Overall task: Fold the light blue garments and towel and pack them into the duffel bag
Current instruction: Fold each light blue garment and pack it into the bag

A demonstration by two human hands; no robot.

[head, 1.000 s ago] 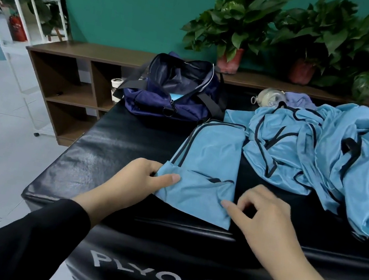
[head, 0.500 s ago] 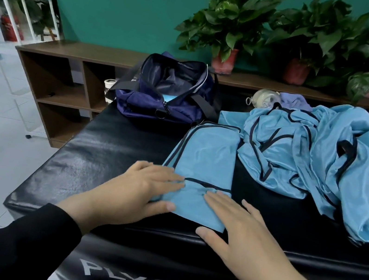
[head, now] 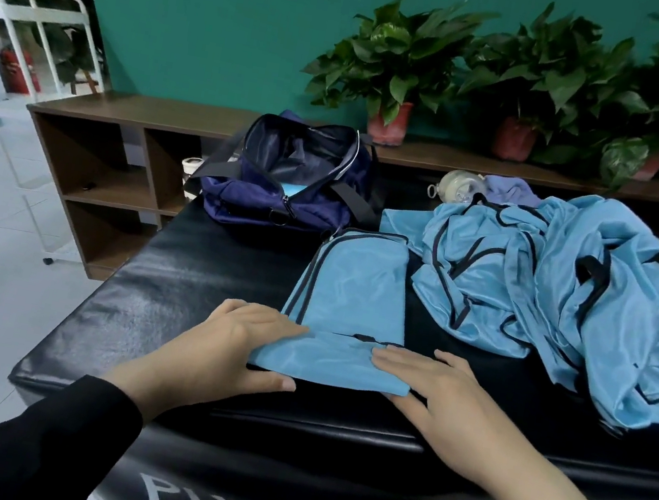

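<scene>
Garment [head: 348, 296], light blue, black-piped, folded narrow; flat left hand [head: 224, 345] and right hand [head: 439, 392] press it.

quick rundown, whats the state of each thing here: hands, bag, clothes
left hand: open, flat, pressing the folded garment's near left edge
right hand: open, flat, pressing its near right edge
folded garment: folded narrow, near end turned over, lying flat on the mat
duffel bag: unzipped, something light blue inside
garment pile: unfolded, crumpled
black mat: bearing everything
</scene>
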